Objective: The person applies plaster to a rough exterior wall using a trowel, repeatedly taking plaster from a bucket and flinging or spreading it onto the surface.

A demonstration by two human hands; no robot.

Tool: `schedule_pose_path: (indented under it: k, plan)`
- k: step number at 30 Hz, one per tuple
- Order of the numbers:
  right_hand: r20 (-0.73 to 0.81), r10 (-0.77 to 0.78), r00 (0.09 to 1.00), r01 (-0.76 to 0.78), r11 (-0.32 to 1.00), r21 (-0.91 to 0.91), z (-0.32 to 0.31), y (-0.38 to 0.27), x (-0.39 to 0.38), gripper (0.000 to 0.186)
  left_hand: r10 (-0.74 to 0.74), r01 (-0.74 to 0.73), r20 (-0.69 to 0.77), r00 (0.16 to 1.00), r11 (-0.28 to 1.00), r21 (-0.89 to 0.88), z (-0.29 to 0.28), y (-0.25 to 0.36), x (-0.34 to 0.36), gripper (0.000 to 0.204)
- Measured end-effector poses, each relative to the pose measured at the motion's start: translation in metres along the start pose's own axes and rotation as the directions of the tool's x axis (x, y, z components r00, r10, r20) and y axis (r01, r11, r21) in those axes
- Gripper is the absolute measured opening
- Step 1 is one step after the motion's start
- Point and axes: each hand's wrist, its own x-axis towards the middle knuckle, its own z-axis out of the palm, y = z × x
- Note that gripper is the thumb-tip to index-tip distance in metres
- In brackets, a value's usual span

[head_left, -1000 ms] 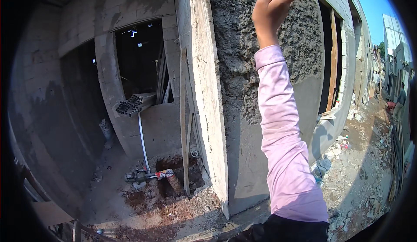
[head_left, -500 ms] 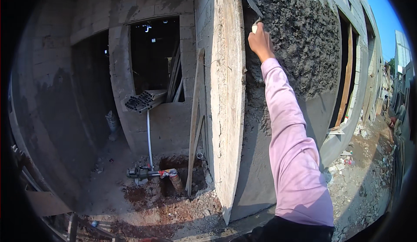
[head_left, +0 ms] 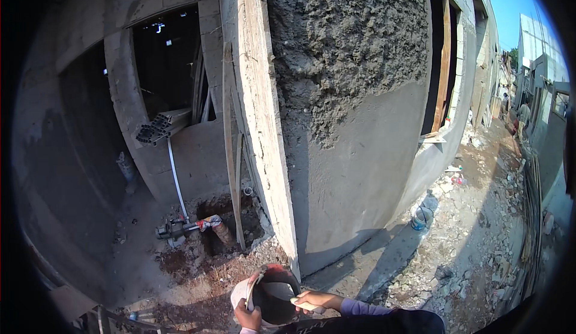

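Low in the view, my left hand (head_left: 248,316) grips the rim of a bucket (head_left: 241,292), whose inside looks dark and reddish. My right hand (head_left: 323,301) is closed round the pale handle of a trowel (head_left: 281,292), and the blade sits inside the bucket's mouth. How much the bucket holds is hard to tell. Ahead stands a wall (head_left: 366,154) with rough, lumpy wet mortar (head_left: 354,40) on its upper part and a smooth grey surface below. A long pale board (head_left: 264,106) runs upright along the wall's corner.
Left of the board, a pump (head_left: 174,229) with a white pipe (head_left: 177,178) sits beside a dug hole. A wooden prop (head_left: 231,154) leans there. Rubble (head_left: 444,244) covers the path on the right, where a blue bucket (head_left: 421,219) stands. Further off is a person (head_left: 523,113).
My right hand and the trowel have come down from the upper wall into the bucket. My left hand and the bucket have come into view, and the view has shifted right and downward.
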Motion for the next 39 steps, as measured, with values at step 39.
schedule_pose_path:
  k: [39]
  plan:
    - [-0.478, -0.428, 0.767, -0.262, 0.471, -0.842, -0.033, -0.038, -0.063, 0.027, 0.235, -0.234, 0.327, 0.915, 0.971, -0.043, 0.066, 0.113, 0.025, 0.016]
